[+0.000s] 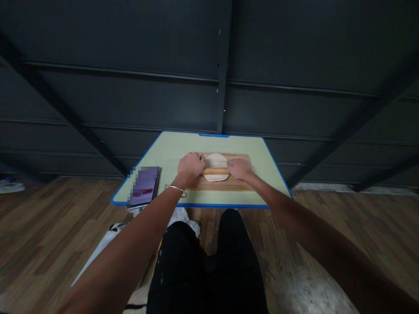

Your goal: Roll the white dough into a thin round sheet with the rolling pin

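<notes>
A round, flat sheet of dough (216, 160) lies on a wooden board (244, 185). Across the dough rests a wooden rolling pin (216, 171), with dough showing both beyond it and on its near side. My left hand (192, 165) is closed around the pin's left end, a bracelet on that wrist. The right end is gripped by my right hand (240, 168), fingers curled over it. Both hands hide the ends of the pin.
The board sits on a small pale-green table (176, 146) with a blue rim. A phone or tablet (144, 186), partly pixelated, lies at its left front corner. A dark panelled metal wall (183, 100) stands behind. White cloth (181, 216) shows below the front edge, above the wooden floor.
</notes>
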Demonstrator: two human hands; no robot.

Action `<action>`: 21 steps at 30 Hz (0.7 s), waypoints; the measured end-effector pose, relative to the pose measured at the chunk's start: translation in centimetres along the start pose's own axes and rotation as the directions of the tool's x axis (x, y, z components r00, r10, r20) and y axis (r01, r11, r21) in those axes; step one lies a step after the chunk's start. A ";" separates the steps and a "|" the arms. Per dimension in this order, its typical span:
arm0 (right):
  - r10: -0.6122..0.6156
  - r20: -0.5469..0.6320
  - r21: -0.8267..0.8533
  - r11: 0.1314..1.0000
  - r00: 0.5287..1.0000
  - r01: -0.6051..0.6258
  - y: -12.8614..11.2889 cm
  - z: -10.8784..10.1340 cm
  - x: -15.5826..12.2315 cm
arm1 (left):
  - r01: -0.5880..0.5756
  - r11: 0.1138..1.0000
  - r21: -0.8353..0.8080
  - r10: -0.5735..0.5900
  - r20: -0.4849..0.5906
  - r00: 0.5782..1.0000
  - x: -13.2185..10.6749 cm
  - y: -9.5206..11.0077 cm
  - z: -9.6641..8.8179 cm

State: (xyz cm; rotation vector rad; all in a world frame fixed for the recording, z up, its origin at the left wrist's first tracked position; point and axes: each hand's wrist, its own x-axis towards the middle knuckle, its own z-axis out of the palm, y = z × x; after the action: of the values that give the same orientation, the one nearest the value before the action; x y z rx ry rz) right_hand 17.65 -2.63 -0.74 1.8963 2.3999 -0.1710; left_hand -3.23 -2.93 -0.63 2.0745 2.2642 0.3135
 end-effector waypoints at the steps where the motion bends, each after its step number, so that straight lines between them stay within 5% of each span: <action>1: -0.017 -0.002 0.000 1.000 1.000 0.017 0.1 0.1 0.1 | -0.011 1.000 0.011 0.011 -0.014 1.000 -0.1 0.1 0.0; 4: -0.044 -0.041 -0.004 0.999 0.998 0.044 0.2 0.5 0.3 | -0.031 0.999 0.030 0.033 -0.039 0.999 -0.4 0.2 -0.1; 11: 0.127 -0.312 0.059 0.992 0.942 -0.114 -0.8 1.4 -1.0 | 0.056 0.998 -0.010 -0.056 0.022 0.998 0.4 0.2 -0.3; 21: 0.145 -0.367 0.084 0.989 0.919 -0.122 -1.0 2.2 -0.8 | 0.153 0.988 -0.021 -0.151 0.082 0.985 1.6 0.3 -0.5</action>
State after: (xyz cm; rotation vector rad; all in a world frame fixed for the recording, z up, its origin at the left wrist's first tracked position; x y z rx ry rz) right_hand 16.81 -3.93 -2.77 2.2929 2.4950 0.1427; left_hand -3.22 -1.42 0.11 1.8522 2.3394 0.2466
